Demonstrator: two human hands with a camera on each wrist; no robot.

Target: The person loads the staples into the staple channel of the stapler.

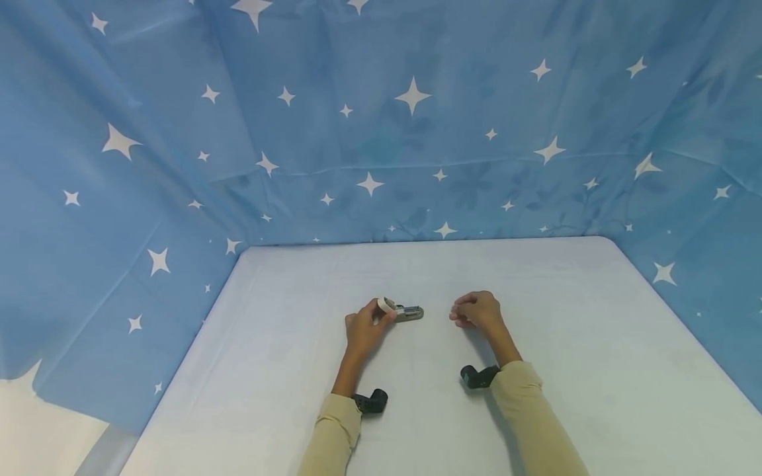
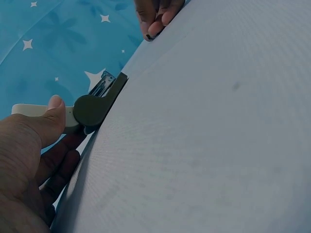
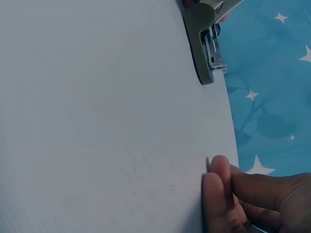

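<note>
An opened stapler (image 1: 411, 313) with an olive-green base and a pale upper arm lies on the white table. My left hand (image 1: 364, 328) grips the raised pale arm (image 2: 31, 110), thumb on one side and fingers beneath. The metal staple channel (image 3: 212, 48) is exposed above the base. To the right of the stapler, apart from it, my right hand (image 1: 481, 311) hovers low over the table with thumb and fingers pinched together. A small thin dark strip (image 3: 208, 164) pokes out at its fingertips; most of it is hidden.
The white table (image 1: 595, 297) stretches around both hands. A blue curtain with white stars (image 1: 381, 132) hangs along its back and sides. Black wrist cameras (image 1: 373, 401) are strapped at both sleeve cuffs.
</note>
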